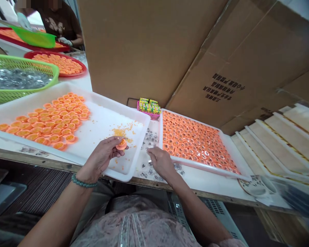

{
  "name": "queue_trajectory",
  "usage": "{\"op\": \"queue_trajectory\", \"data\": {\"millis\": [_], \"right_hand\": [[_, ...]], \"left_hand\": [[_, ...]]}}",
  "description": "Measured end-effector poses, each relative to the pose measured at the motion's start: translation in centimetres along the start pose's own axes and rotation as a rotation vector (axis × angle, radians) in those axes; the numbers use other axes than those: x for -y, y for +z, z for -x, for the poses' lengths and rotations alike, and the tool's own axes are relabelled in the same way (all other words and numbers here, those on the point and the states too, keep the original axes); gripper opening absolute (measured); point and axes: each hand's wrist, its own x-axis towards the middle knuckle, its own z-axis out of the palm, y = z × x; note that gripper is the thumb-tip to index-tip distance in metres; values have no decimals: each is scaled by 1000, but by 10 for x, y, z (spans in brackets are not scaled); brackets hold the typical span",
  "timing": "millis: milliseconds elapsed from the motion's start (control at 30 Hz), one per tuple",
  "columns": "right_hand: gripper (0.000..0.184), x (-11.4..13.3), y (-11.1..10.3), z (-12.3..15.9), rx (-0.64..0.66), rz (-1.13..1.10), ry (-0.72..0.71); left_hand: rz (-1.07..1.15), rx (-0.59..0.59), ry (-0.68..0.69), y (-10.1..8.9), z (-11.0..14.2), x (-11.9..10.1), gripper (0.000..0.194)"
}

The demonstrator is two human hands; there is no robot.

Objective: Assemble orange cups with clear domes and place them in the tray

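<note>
Between the thumb and fingers of my left hand (pixel 106 154) is a small orange plastic cup (pixel 122 144) with yellow-orange bits inside. It is held over the right end of a white tray (pixel 100 106), where loose orange granules (pixel 121 132) are scattered. Many similar orange cups (pixel 51 120) stand at that tray's left side. My right hand (pixel 161 160) is closed in a pinch above the gap between two trays; what it pinches is hidden. Small clear plastic pieces (pixel 150 137) lie around it on the table.
To the right, a second white tray (pixel 244 169) is packed with orange cups under clear tops. Behind stand a pink basket (pixel 154 116) of small packets and a cardboard wall (pixel 144 51). A green basket (pixel 23 92) is at left. A gloved co-worker (pixel 61 20) works beyond it.
</note>
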Motion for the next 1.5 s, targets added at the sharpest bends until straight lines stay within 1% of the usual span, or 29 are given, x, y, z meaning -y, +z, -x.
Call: {"op": "queue_trajectory", "data": {"millis": [67,100,167,267,433,533,600,633,700,767,800,867,933,967,1033,1133,1233,1300,1500], "right_hand": [[15,-5,8,14,183,100,-50],[12,-7,14,20,248,142,-79],[9,-7,24,25,321,217,-120],[15,-5,34,27,326,310,-135],[12,-2,39,25,259,443,-165],[12,-5,43,27,225,433,-149],[14,-10,44,28,176,348,-105],[16,-12,43,29,128,277,-75],[19,-16,38,29,-5,82,-11],[19,-15,29,27,-130,-147,58],[18,-13,23,24,-166,-261,93],[18,-8,12,15,-173,-472,165],[19,0,1,1,-137,-609,194],[19,5,-5,-6,-116,-630,175],[18,13,-14,-22,-62,-607,84],[18,23,-23,-42,74,-588,-39],[15,29,-25,-58,217,-653,-57],[12,30,-25,-66,282,-684,-65],[9,33,-22,-82,403,-679,-127]], "left_hand": [[-16,-19,6,1,0,1,27],[-22,-28,12,2,-1,1,26],[-34,-37,20,2,-1,2,26],[-48,-49,23,2,-2,2,27],[-84,-73,16,1,-2,2,32],[-91,-76,24,0,-3,4,31],[-93,-74,26,0,-2,4,30],[-95,-75,28,0,-2,4,31],[-103,-72,26,1,-2,4,33],[-118,-63,20,2,-2,4,35],[-126,-56,15,2,-2,4,37],[-145,-32,0,2,-2,5,38],[-158,12,-17,3,-2,6,40],[-163,34,-23,3,-2,6,42],[-170,68,-21,4,-2,7,46],[-178,97,11,4,-1,8,46],[-181,137,32,2,0,9,43],[-179,159,32,1,0,10,43],[-208,209,51,2,0,7,40]]}}
